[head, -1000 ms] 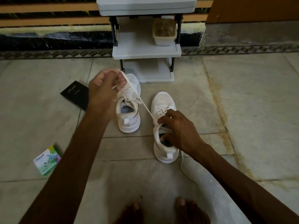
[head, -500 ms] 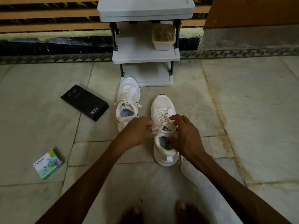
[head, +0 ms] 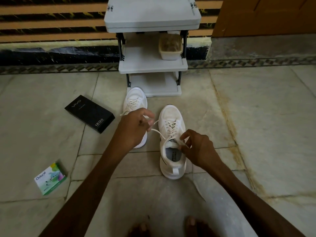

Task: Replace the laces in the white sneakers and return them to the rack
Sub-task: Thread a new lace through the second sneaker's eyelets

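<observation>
Two white sneakers stand on the tiled floor (head: 256,117), toes pointing to 12 o'clock at the grey rack (head: 152,66) against the wall. The nearer sneaker (head: 171,115) sits just right of centre. The left hand (head: 135,127), at its 10 o'clock, pinches one end of the lace (head: 157,132) between thumb and fingertips, and the strand runs taut to the top eyelets. The right hand (head: 199,147), at the shoe's 3 o'clock beside the collar, pinches the other lace end. The far sneaker (head: 136,96), laced, lies behind the left hand, its toe touching the rack's bottom shelf. A tub (head: 170,48) rests on the middle shelf. A black box (head: 89,113) lies at 9 o'clock and a small green-and-white box (head: 50,178) at 8 o'clock.
</observation>
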Motion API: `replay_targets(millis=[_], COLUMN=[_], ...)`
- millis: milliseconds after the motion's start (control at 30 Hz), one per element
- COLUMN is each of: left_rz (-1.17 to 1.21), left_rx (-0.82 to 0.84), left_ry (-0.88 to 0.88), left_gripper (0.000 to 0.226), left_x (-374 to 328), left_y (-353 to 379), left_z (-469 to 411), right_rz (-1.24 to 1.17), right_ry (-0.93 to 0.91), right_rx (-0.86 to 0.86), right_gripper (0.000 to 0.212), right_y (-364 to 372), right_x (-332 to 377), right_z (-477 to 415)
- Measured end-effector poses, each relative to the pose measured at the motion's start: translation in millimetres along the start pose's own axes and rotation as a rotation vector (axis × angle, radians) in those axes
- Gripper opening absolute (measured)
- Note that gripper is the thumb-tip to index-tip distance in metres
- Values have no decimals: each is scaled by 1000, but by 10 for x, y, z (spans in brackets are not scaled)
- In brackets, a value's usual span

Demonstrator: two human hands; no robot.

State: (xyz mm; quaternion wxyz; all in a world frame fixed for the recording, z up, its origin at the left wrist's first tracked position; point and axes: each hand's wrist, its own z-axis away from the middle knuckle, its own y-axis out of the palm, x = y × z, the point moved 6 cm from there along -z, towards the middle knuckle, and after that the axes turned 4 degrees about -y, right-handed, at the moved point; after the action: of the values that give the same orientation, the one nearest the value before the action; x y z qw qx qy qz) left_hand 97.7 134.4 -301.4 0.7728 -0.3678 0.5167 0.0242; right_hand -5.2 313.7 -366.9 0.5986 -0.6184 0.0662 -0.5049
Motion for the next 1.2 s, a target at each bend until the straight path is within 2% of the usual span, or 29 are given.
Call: replay_targets(millis=[67, 133, 200, 267, 300, 367, 467, 600, 700, 800, 933, 1033, 1200], left_rz=[96, 148, 140, 46, -24, -129, -242, -280, -316, -351, -353, -283, -225], left_rx=[89, 140, 143, 87, 45, 8, 104, 109, 72, 73, 63, 73, 49], left_ry=[21, 47, 55, 73, 77, 48, 15, 15, 31, 54, 85, 91, 28], left_gripper=[13, 14, 15, 15, 12, 7, 29, 30, 26, 21, 20, 25, 26], left_x=[-84, -177, -196, -177, -153, -72, 119, 319, 362, 329, 306, 340, 375], left_y=[36, 74, 104, 125, 135, 211, 500, 756, 813, 840, 839, 832, 837], left_z=[35, 75, 74, 49, 31, 9, -5, -32, -37, -26, -5, 7, -7], right_rz=[-67, -205, -387, -460, -442, -257, 95, 301, 409, 456, 452, 337, 139], right_ry=[-28, -23, -2, -1, 4, 4, 23, 70, 102, 129, 100, 96, 64], right_rx=[91, 143, 135, 71, 29, -43, -71, -109, -109, -59, -109, -78, -54], right_gripper=[19, 15, 16, 19, 21, 18, 22, 35, 32, 30, 31, 35, 28], right_y=[-87, -207, -339, -463, -491, -486, -349, -266, -284, -312, -347, -283, -400], right_x=[38, 102, 164, 178, 166, 138, 102, 15, -33, -26, -30, -135, -190], right_z=[6, 47, 88, 100, 84, 43, -17, -23, 6, 33, 18, -12, -9])
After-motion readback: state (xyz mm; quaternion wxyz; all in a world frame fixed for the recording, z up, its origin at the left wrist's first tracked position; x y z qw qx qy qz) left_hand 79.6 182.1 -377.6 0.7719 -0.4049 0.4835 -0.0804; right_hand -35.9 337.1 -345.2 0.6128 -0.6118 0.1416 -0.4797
